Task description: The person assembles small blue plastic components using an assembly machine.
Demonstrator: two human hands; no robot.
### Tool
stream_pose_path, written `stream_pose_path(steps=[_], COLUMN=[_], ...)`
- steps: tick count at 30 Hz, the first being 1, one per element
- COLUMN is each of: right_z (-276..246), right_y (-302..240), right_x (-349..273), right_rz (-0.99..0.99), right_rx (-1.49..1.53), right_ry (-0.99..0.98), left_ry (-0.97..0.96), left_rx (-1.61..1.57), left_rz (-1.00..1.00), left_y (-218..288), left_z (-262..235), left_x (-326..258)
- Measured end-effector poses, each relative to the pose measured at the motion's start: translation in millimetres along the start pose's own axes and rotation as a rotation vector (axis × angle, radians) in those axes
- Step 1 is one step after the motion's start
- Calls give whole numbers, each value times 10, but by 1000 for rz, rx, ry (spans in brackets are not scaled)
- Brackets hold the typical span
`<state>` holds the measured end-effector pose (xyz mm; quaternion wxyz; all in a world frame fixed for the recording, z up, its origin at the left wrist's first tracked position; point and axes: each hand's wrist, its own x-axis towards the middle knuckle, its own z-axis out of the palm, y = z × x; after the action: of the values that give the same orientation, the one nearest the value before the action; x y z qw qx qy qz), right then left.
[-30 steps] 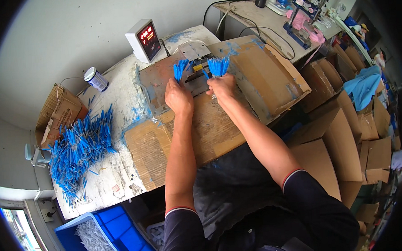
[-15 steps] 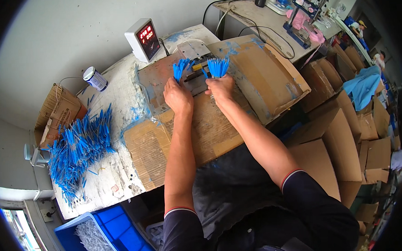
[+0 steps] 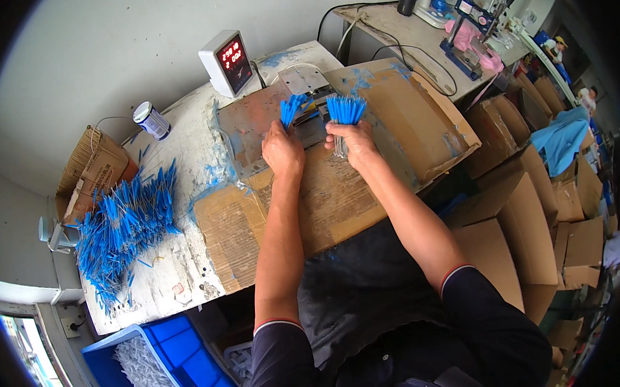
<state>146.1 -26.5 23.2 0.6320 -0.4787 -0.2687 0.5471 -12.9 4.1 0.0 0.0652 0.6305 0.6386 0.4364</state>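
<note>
My left hand (image 3: pixel 283 152) is closed around a small bunch of thin blue-topped sticks (image 3: pixel 292 108), their blue ends pointing away from me. Just to its right, my right hand (image 3: pixel 355 142) grips a thicker bunch of the same sticks (image 3: pixel 346 110), with pale grey shafts showing below the fingers. Both hands are over the near part of a stained metal plate (image 3: pixel 248 127) and a cardboard sheet (image 3: pixel 317 193). Beyond and between them is a small metal fixture (image 3: pixel 309 105), partly hidden by the bunches. What the sticks are exactly, I cannot tell.
A large heap of blue sticks (image 3: pixel 128 225) lies at the left by an open carton (image 3: pixel 94 172). A can (image 3: pixel 151 121) and a red-digit display box (image 3: pixel 227 63) stand behind. Flattened cardboard (image 3: pixel 410 113) covers the right; cartons (image 3: pixel 499 254) and a blue bin (image 3: pixel 192 354) are below.
Both hands and their bunches appear slightly further right in the picture, as the whole view has shifted a little. More of the right bunch's shafts show below my fingers. The display digits differ.
</note>
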Motion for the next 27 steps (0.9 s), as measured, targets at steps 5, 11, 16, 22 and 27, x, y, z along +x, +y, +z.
stream_pose_path(steps=[5, 11, 16, 22, 27], right_z=[-123, -112, -133, 15, 146], right_y=[-58, -106, -54, 45, 64], right_x=[-2, -99, -59, 15, 81], right_rz=[31, 23, -7, -68, -98], right_rx=[-47, -8, -34, -178, -227], right_ry=[-140, -231, -187, 34, 158], left_ry=[35, 20, 15, 41, 52], left_rx=[1, 11, 46, 118, 102], left_rz=[54, 117, 178, 82, -44], left_y=[13, -8, 48, 45, 67], left_z=[38, -18, -22, 7, -8], left_x=[-9, -16, -38, -28, -14])
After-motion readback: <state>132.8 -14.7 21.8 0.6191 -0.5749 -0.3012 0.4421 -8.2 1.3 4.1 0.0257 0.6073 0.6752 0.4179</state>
